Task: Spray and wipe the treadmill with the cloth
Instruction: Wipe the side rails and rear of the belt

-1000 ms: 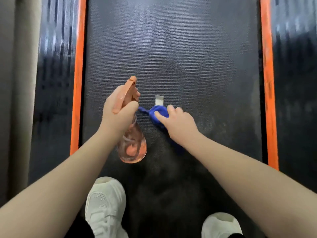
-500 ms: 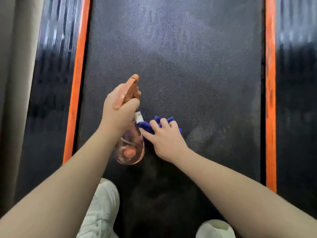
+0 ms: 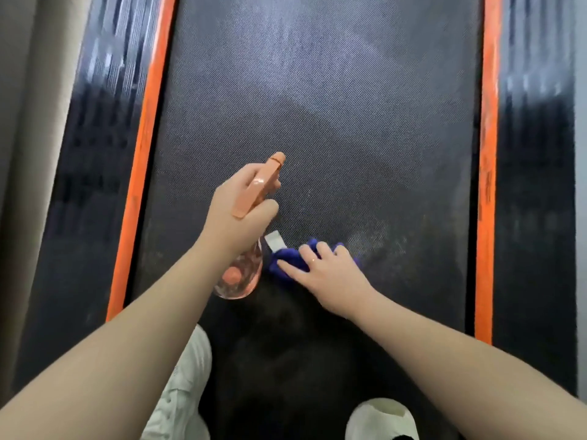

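1. Since a second ago, the right hand [image 3: 330,277] has pulled the blue cloth [image 3: 287,257] back toward the person. The white tag [image 3: 274,241] was sticking out past the cloth then; now it lies at the cloth's far left corner, close to the bottle.
2. The left hand [image 3: 238,214] has hardly moved. It stays up over the belt with the spray bottle [image 3: 241,277].
3. The cloth lies bunched on the black treadmill belt [image 3: 317,106], near the middle and close to the person.
4. The right hand lies flat on top of the cloth. Its fingers [image 3: 293,268] are straight and a little spread, and they press the cloth down. Blue cloth sticks out past the fingertips, on the far side and on the left. The rest is hidden under the palm.
5. There is a thin ring on one of the right fingers.
6. The left hand's fingers are curled round the orange spray head [image 3: 263,182]. The nozzle points away from the person. The clear pink bottle hangs below the hand, just left of the cloth. I cannot tell if the bottle touches the cloth.
7. An orange stripe [image 3: 139,173] runs down the left side of the belt, and another orange stripe [image 3: 487,173] runs down the right side. Shiny black side rails [image 3: 85,185] lie outside the stripes.
8. Two white shoes stand on the near end of the belt, the left shoe [image 3: 184,392] under the left arm and the right shoe [image 3: 381,420] under the right arm.
9. The far part of the belt looks pale and a bit cloudy.
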Action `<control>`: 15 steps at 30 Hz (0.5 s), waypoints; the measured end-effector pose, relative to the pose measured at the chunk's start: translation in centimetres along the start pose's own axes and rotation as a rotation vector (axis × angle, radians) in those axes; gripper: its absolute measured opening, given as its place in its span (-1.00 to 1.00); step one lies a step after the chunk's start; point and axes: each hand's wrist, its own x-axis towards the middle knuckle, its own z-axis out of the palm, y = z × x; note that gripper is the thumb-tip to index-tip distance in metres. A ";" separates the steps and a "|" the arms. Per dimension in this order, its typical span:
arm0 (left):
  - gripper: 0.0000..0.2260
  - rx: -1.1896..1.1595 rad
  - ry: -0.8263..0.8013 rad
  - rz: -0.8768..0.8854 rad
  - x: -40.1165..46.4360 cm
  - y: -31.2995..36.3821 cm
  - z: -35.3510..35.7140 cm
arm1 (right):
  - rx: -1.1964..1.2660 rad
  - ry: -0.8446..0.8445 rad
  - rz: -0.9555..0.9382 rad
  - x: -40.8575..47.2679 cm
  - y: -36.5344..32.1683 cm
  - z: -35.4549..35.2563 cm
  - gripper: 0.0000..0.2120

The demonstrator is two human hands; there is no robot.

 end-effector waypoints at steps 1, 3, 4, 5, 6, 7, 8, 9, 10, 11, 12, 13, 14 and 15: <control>-0.71 0.034 -0.008 0.009 0.0 0.4 0.2 | -0.005 -0.005 -0.056 -0.4 0.5 -0.1 -0.51; -0.70 0.106 -0.055 0.062 -0.1 0.9 0.6 | -0.069 0.052 0.017 0.3 3.0 -0.2 -0.54; -0.69 0.132 -0.070 0.079 0.0 0.9 0.9 | -0.103 0.080 0.153 0.9 4.7 -0.4 -0.56; -0.69 0.146 -0.070 0.074 0.1 0.9 1.1 | -0.119 0.099 0.309 1.3 6.6 -0.7 -0.55; -0.68 0.152 -0.056 0.061 0.1 0.9 1.3 | -0.114 0.093 0.432 1.4 8.3 -1.0 -0.52; -0.67 0.154 -0.044 0.045 0.1 0.9 1.6 | -0.116 0.079 0.496 1.0 9.4 -1.1 -0.48; -0.67 0.155 -0.048 0.037 0.0 1.1 2.0 | -0.130 0.070 0.492 0.1 9.8 -0.8 -0.45; -0.67 0.155 -0.074 0.032 -0.2 1.3 2.3 | -0.141 0.069 0.453 -1.1 9.5 -0.4 -0.43; -0.67 0.148 -0.113 0.026 -0.4 1.6 2.6 | -0.131 0.068 0.394 -2.4 8.5 -0.1 -0.44; -0.67 0.131 -0.149 0.017 -0.5 2.0 2.8 | -0.094 0.068 0.318 -3.6 7.2 0.2 -0.45; -0.67 0.104 -0.173 0.005 -0.7 2.3 3.1 | -0.044 0.055 0.222 -4.8 5.8 0.3 -0.43; -0.68 0.069 -0.181 -0.011 -0.8 2.7 3.3 | -0.013 0.030 0.118 -5.7 4.7 0.3 -0.41; -0.69 0.034 -0.176 -0.026 -0.9 3.0 3.7 | -0.008 0.012 0.027 -6.3 4.5 0.2 -0.42; -0.70 0.008 -0.168 -0.037 -1.0 3.2 4.1 | -0.020 0.020 -0.034 -6.3 5.2 0.0 -0.45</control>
